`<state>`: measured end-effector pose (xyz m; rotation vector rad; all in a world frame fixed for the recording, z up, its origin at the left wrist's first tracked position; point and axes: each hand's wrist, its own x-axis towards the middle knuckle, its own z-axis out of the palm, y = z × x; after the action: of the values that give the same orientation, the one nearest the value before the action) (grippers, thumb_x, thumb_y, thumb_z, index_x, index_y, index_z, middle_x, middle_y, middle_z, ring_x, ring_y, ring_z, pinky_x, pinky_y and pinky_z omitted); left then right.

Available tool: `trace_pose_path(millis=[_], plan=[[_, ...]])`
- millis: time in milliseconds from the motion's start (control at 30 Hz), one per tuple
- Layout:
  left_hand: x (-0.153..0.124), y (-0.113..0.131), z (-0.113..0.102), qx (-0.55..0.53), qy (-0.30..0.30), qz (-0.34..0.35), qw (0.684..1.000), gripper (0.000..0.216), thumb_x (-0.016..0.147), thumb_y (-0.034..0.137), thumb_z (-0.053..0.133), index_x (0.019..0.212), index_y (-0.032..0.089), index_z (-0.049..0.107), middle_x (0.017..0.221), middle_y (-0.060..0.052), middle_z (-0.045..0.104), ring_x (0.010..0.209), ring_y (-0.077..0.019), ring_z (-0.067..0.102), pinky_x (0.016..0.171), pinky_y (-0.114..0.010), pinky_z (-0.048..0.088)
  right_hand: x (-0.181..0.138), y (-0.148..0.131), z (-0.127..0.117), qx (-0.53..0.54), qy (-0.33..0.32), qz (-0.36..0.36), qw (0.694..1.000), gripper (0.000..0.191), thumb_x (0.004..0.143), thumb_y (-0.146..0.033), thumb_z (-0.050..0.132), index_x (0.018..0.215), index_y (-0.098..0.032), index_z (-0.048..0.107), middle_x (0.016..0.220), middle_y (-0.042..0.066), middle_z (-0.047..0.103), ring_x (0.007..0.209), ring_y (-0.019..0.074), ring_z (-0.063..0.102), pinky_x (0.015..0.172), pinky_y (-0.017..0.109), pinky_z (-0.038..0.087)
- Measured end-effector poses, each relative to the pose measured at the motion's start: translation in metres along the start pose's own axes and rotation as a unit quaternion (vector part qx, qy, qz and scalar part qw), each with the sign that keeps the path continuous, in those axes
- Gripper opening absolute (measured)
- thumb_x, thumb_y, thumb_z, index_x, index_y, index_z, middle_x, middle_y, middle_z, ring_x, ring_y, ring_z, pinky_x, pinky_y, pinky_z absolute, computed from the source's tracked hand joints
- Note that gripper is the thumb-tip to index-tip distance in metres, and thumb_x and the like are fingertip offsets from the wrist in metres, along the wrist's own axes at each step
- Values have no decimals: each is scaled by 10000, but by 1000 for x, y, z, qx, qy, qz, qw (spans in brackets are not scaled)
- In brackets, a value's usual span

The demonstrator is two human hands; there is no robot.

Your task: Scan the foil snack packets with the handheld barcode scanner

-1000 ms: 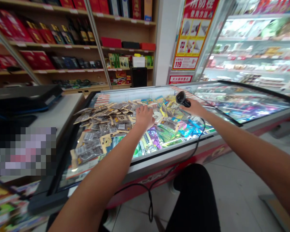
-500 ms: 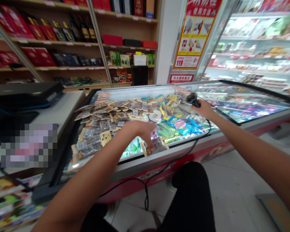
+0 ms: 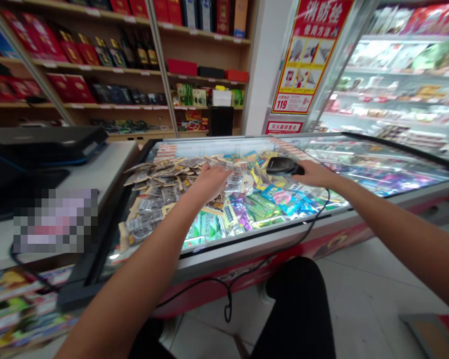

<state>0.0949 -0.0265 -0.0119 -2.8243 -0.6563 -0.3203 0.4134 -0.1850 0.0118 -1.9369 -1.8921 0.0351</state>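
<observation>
My left hand (image 3: 209, 182) reaches palm-down over a spread of small snack packets (image 3: 160, 187) on the glass lid of a chest freezer (image 3: 247, 242). Its fingers lie stretched out on the brown and silver packets near the middle of the pile. My right hand (image 3: 316, 174) grips a black barcode scanner (image 3: 282, 165), held low with its head turned toward the colourful packets (image 3: 280, 197). The scanner's black cable (image 3: 228, 299) hangs over the freezer's front edge. Green packets (image 3: 205, 229) lie near the front.
A grey counter (image 3: 97, 172) with a black machine (image 3: 41, 144) stands to the left. Wooden shelves of red boxes (image 3: 71, 87) line the back wall. A red poster (image 3: 307, 55) and a chilled display (image 3: 396, 80) are to the right. My dark trouser leg (image 3: 299, 309) is below.
My left hand went back from the freezer's front edge, where it left a packet, to the middle of the pile. The scanner has dropped lower and tilted flatter over the packets.
</observation>
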Motion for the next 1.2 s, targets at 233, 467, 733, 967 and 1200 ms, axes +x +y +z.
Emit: trace_pose_path(millis=[233, 467, 733, 967, 1200], plan=[[-4, -9, 12, 19, 36, -71, 997, 348, 975, 211, 501, 1305, 164, 604, 1278, -160, 659, 1223, -345, 566, 1009, -503, 377, 0, -50, 11, -191, -18, -61, 980, 396, 794, -374, 631, 1143, -203, 708, 1015, 102, 779, 893, 313, 717, 745, 348, 492], [-2, -18, 23, 10, 31, -93, 995, 353, 973, 250, 512, 1296, 156, 621, 1261, -165, 664, 1226, -357, 567, 999, -515, 401, 6, -71, 15, -244, -37, -58, 967, 376, 848, -398, 624, 1169, -226, 721, 948, 76, 788, 827, 276, 710, 692, 308, 445], [-2, -18, 24, 9, 40, -98, 994, 389, 963, 232, 495, 1330, 168, 608, 1260, -173, 665, 1224, -357, 561, 1004, -513, 394, 8, -72, 15, -259, -43, -82, 962, 385, 866, -396, 602, 1190, -227, 719, 967, 82, 792, 852, 283, 726, 724, 319, 457], [-2, -17, 24, 3, 36, -103, 994, 345, 958, 237, 502, 1270, 174, 634, 1252, -163, 668, 1223, -345, 557, 1009, -509, 386, 7, -75, 14, -271, -44, -70, 959, 350, 847, -397, 617, 1134, -235, 737, 988, 83, 791, 880, 288, 728, 732, 323, 476], [-8, -16, 15, 26, 66, -152, 986, 362, 952, 199, 481, 1270, 134, 641, 1270, -179, 648, 1227, -346, 555, 1031, -497, 388, 12, -61, 23, -225, -18, -2, 974, 479, 880, -510, 594, 1235, -194, 649, 1077, 128, 767, 940, 320, 712, 762, 344, 503]])
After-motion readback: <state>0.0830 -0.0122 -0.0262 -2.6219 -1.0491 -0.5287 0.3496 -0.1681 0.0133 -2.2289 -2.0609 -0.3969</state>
